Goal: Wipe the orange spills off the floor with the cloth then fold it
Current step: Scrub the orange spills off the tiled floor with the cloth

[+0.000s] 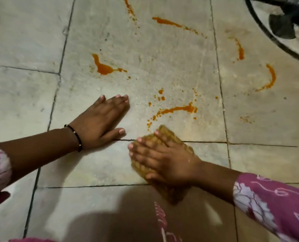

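Observation:
A yellowish-brown cloth (pixel 169 135) lies folded on the grey tiled floor, with my right hand (pixel 164 159) pressed flat on top of it, fingers together. My left hand (pixel 101 122) rests palm down on the bare floor to the left of the cloth, fingers spread and holding nothing. Several orange spills mark the floor ahead: a streak (pixel 176 110) just beyond the cloth, a blob (pixel 104 68) further left, a curved line (pixel 271 79) at the right, and thinner streaks (pixel 169 22) near the top.
A black round fan base (pixel 285 30) stands on the floor at the top right. Dark grout lines (pixel 57 88) cross the tiles. Pink patterned clothing (pixel 162 222) shows at the bottom edge.

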`<state>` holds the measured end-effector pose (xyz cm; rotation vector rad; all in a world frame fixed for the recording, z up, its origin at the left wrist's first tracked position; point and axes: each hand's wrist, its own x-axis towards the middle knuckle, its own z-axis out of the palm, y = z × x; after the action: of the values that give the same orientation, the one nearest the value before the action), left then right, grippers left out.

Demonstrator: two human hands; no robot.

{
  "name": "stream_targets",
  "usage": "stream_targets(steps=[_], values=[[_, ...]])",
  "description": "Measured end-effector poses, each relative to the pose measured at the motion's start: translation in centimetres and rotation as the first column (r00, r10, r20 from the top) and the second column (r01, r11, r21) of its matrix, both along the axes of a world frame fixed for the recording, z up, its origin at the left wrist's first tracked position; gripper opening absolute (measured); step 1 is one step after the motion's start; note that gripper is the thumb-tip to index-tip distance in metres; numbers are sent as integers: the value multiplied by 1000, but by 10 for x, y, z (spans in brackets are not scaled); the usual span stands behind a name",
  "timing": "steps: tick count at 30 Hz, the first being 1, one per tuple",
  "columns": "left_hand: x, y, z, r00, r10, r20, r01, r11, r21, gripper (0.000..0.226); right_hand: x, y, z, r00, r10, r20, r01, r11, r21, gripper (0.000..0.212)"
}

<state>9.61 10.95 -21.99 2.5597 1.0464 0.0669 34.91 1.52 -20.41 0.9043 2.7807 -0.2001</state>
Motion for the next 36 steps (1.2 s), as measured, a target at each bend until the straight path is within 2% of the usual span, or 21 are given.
stream_targets(steps=[2,4,6,7,9,11,12,14,16,20,23,26,31,33,36], values=[[-5,6,-1,1000,15,-24,-14,1000,28,76,7,28,0,983,-182,25,180,983,40,63],[-5,5,-3,998,7,-63,-4,999,53,76,26,30,1,904,-427,22,424,903,74,63],[-4,3,-5,997,4,-81,1,998,62,77,32,9,2,815,-579,-1,575,810,114,66],[-3,2,-6,997,4,-79,1,998,66,77,26,-5,2,812,-584,1,580,805,123,68],[-3,4,-5,997,1,-83,5,997,76,78,1,-22,-1,886,-463,-4,462,883,83,68],[-3,4,-5,996,1,-93,7,997,81,78,-23,-4,-3,951,-307,-36,308,951,17,63],[-3,4,-5,996,3,-92,4,997,76,78,-30,15,-4,957,-285,-45,287,957,40,62],[-1,4,-5,996,0,-85,6,997,76,77,-29,57,-7,926,-374,-55,378,920,101,62],[-2,4,-5,997,10,-77,-4,997,78,76,-5,77,-6,852,-522,-37,523,846,105,62],[-1,3,-6,998,17,-62,-12,997,76,76,27,33,0,747,-663,-52,664,741,100,62],[-1,3,-6,998,20,-66,-15,997,76,77,0,6,-2,799,-599,-54,601,796,74,63],[0,3,-5,998,20,-64,-16,998,68,77,-20,39,-6,880,-470,-69,475,876,84,61],[-1,3,-4,999,22,-47,-19,997,78,76,32,102,-4,821,-566,-70,570,819,65,59],[0,2,-4,999,24,-42,-21,997,76,76,61,87,-1,791,-606,-79,611,786,87,59],[-1,2,-5,999,33,-38,-29,995,95,75,59,48,0,768,-640,-40,640,761,111,62]])
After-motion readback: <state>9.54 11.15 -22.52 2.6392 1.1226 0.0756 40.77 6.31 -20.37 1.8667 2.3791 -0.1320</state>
